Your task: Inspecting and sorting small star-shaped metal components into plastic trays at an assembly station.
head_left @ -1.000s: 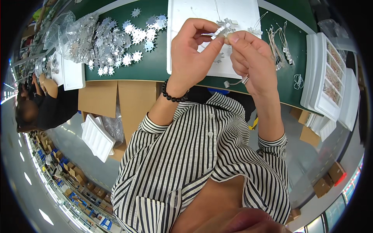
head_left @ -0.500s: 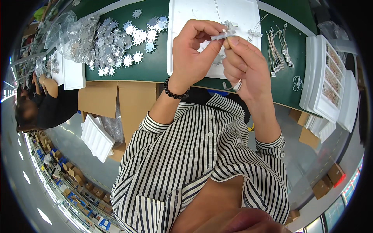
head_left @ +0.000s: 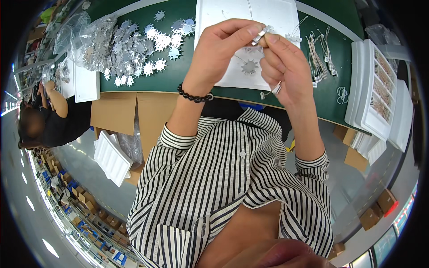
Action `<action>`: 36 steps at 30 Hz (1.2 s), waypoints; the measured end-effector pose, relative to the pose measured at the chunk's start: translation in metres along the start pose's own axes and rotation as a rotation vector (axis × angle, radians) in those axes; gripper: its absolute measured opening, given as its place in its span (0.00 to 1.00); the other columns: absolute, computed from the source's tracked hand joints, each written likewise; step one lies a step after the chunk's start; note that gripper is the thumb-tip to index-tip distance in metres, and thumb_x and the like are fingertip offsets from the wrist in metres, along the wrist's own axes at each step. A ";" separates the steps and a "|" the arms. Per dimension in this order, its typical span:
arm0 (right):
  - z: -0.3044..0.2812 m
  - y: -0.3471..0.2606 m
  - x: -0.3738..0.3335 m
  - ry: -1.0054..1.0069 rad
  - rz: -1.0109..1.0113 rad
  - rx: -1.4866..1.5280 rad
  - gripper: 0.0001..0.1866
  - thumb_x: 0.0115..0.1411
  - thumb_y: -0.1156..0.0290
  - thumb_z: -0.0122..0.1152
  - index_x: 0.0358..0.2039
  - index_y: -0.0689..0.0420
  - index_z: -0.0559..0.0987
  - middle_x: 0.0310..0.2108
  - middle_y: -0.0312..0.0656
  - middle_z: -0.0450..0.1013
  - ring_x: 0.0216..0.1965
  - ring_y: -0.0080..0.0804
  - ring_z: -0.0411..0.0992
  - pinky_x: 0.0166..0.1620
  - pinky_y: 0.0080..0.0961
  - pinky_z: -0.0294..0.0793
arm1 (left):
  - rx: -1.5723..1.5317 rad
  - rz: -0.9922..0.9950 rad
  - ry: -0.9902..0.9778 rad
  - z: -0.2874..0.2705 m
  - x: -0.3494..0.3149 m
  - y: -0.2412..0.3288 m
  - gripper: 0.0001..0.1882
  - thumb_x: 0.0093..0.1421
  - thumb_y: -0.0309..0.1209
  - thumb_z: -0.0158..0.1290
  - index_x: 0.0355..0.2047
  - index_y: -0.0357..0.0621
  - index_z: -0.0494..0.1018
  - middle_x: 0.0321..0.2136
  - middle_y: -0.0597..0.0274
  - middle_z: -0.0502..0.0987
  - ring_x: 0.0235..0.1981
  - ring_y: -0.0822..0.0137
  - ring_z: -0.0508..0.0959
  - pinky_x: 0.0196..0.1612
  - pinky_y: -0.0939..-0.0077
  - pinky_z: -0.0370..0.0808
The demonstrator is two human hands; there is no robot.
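Observation:
My left hand (head_left: 221,49) and my right hand (head_left: 286,67) meet over the white tray (head_left: 210,13). Both are closed in a fingertip pinch on a small shiny metal piece (head_left: 259,37), seen nearly edge-on and partly covered by my fingers. Curled against my right palm is a thin white cable (head_left: 271,92), its small end sticking out below the hand. A grey toothed metal disc (head_left: 250,67) lies flat on the tray beneath my hands. Behind my right fingertips, more small parts with thin wires (head_left: 292,38) rest on the tray, partly hidden.
Many toothed metal discs (head_left: 129,49) are heaped at left beside a clear plastic bag (head_left: 78,35). Right of the tray lie several thin cables (head_left: 315,62) and a coiled one (head_left: 342,95). Stacked white trays (head_left: 373,89) stand at far right. Another person (head_left: 58,118) works at left.
My left hand has risen slightly and its fingers have closed further over the metal piece, which is now tilted differently. The toothed disc on the tray is more exposed.

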State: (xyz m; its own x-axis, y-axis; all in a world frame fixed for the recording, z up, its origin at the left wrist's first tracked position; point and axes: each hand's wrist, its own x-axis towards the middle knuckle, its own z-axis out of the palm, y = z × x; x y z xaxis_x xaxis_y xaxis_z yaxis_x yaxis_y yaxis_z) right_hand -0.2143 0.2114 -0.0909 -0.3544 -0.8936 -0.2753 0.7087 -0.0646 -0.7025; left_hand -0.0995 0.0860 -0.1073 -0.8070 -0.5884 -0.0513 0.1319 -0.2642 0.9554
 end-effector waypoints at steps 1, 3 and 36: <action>-0.003 -0.002 0.003 -0.002 -0.001 0.001 0.12 0.74 0.67 0.48 0.41 0.61 0.78 0.14 0.25 0.55 0.13 0.11 0.46 0.16 0.12 0.44 | 0.002 0.001 0.000 0.001 0.003 0.003 0.27 0.68 0.26 0.54 0.66 0.36 0.65 0.47 0.53 0.81 0.43 0.69 0.80 0.47 0.80 0.76; -0.011 -0.008 0.010 -0.053 0.013 -0.005 0.11 0.73 0.66 0.52 0.40 0.61 0.78 0.15 0.25 0.55 0.13 0.11 0.46 0.17 0.12 0.44 | 0.188 0.111 0.092 0.005 0.011 0.011 0.14 0.65 0.29 0.56 0.50 0.37 0.74 0.36 0.60 0.81 0.34 0.72 0.77 0.37 0.82 0.73; -0.006 -0.006 0.038 -0.008 -0.340 -1.140 0.20 0.62 0.55 0.66 0.43 0.60 0.83 0.16 0.28 0.60 0.20 0.18 0.54 0.25 0.18 0.53 | 0.762 0.473 0.104 -0.019 0.009 0.042 0.10 0.60 0.33 0.60 0.28 0.39 0.82 0.21 0.68 0.80 0.18 0.74 0.69 0.23 0.82 0.65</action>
State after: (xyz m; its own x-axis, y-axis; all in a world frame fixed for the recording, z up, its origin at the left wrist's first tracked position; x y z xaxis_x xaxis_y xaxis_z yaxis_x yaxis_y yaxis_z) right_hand -0.2357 0.1809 -0.1010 -0.4128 -0.9100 0.0393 -0.3735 0.1297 -0.9185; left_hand -0.0905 0.0551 -0.0730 -0.7045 -0.5826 0.4052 -0.0103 0.5794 0.8150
